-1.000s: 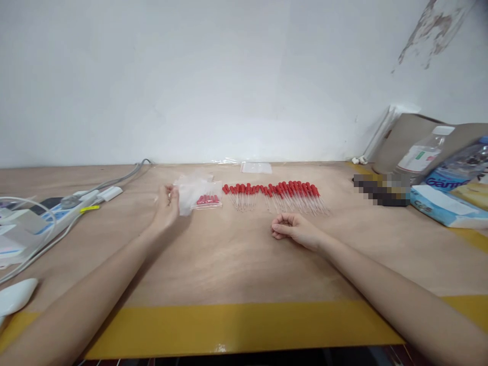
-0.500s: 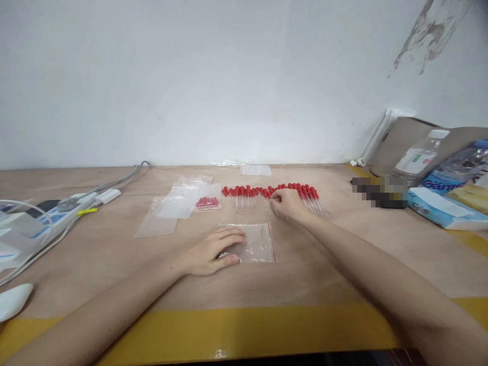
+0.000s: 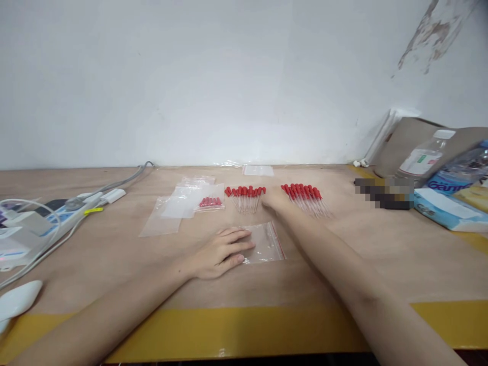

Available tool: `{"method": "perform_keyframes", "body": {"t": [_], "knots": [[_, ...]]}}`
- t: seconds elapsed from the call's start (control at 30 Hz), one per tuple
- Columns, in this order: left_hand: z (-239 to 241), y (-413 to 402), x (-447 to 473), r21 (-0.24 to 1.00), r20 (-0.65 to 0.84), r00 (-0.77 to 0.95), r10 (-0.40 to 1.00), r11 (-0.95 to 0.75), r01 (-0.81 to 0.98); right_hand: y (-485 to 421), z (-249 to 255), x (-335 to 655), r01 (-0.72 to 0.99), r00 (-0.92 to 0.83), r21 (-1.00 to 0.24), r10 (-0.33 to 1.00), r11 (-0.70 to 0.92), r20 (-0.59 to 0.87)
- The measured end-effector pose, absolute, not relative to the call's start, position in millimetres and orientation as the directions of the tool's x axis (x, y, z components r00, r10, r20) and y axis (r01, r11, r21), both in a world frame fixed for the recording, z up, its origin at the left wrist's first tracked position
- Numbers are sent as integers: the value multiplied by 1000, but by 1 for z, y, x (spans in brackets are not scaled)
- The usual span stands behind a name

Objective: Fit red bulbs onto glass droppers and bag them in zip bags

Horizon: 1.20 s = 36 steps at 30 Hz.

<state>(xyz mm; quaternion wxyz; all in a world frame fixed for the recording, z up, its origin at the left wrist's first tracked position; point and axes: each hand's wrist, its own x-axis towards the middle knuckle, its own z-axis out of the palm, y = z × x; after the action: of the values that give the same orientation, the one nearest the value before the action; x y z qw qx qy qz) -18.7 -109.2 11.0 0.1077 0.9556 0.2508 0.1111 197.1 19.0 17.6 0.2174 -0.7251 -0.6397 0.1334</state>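
My left hand [image 3: 224, 252] lies flat with its fingers spread on a clear zip bag [image 3: 266, 244] that has a red seal line along its right side. Farther back, my right hand [image 3: 275, 200] is lowered to the table between two groups of droppers with red bulbs and thin clear stems. The left group of droppers [image 3: 246, 194] is just beside its fingertips; the right group of droppers [image 3: 305, 195] fans out on its other side. Blur and the hand itself hide those fingers, so whatever they hold does not show.
A small bag of red bulbs [image 3: 210, 202] lies on the left, beside overlapping flat clear bags [image 3: 162, 216]. Farther left are a power strip with cables [image 3: 57, 221] and a white object [image 3: 19, 300]. Bottles [image 3: 429, 152] and a blue tissue pack [image 3: 446, 211] stand at right.
My right hand has shifted left to the edge of the left dropper group, and a gap now shows between the groups. My left hand stays on the zip bag, its fingers a little flatter.
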Motion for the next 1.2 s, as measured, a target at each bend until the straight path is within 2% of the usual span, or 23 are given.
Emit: {"method": "perform_keyframes", "body": {"t": [0.07,0.17,0.23,0.27,0.33,0.43,0.57,0.87,1.07,1.2], "knots": [[9,-108,-20,291,189,836,515,-842,454,16,26,211,853,107,-520,992,-56,69],[5,-106,-20,325,210,831,514,-839,437,-1,31,240,764,19,-645,999,15,46],[4,-104,-20,334,208,834,511,-839,431,-20,25,257,449,-41,-890,997,81,70],[3,-104,-19,336,207,834,512,-838,431,-31,19,262,309,-14,-947,996,84,84],[2,-103,-19,336,198,831,520,-833,441,-53,7,266,119,5,-989,996,83,84],[2,-103,-18,335,178,828,533,-823,458,-76,-9,261,-22,39,-997,997,70,69],[2,-103,-19,354,186,822,538,-817,455,-85,-14,252,-85,108,-994,992,73,63],[2,-102,-20,367,197,821,536,-817,445,-88,-16,248,-69,91,-996,995,48,42],[3,-103,-19,371,177,815,551,-805,463,-90,-21,253,-207,-81,-976,996,-59,-43],[3,-103,-18,380,176,815,553,-802,462,-94,-18,259,-112,-208,-991,977,-67,-42]]}}
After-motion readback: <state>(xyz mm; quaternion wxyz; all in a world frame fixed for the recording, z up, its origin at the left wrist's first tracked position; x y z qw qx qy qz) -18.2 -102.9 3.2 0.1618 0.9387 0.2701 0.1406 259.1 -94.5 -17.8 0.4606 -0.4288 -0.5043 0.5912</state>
